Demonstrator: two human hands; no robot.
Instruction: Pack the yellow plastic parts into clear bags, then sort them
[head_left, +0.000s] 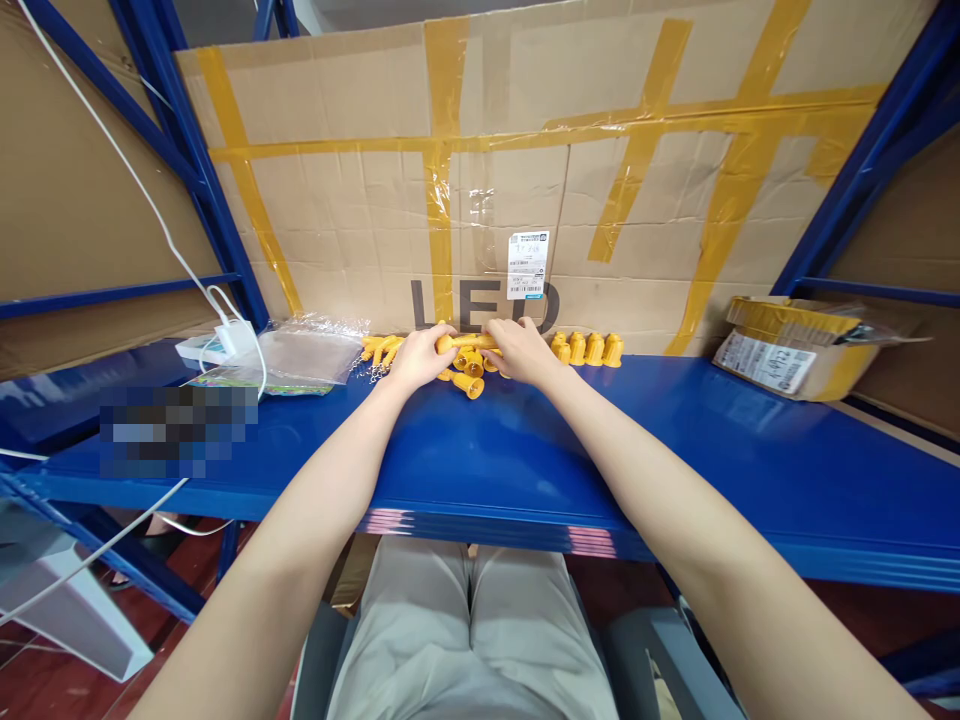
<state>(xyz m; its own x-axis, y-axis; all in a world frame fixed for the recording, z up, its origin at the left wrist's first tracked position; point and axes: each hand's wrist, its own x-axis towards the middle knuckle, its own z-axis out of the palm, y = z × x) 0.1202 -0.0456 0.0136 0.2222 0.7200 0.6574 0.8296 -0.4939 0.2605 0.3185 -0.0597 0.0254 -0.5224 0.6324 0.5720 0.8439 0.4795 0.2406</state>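
My left hand (418, 358) and my right hand (519, 350) are close together over the far middle of the blue shelf. A yellow rod-like plastic piece (466, 342) lies crosswise between them, with the fingers of both hands closed on its ends. Below it are several loose yellow bell-shaped plastic pieces (471, 386), partly hidden by my fingers. Just left of my left hand is a pile of yellow pieces with small metal chains (381, 352). Beyond my right wrist, several yellow cup-shaped pieces (594, 349) stand upright in a row.
A taped cardboard sheet marked LED (360, 220) backs the blue shelf (480, 460). At the left lie a clear plastic bag (319, 350), a white power adapter with cables (235, 342) and a blurred dark item (178, 428). An opened carton (795, 355) sits at the right.
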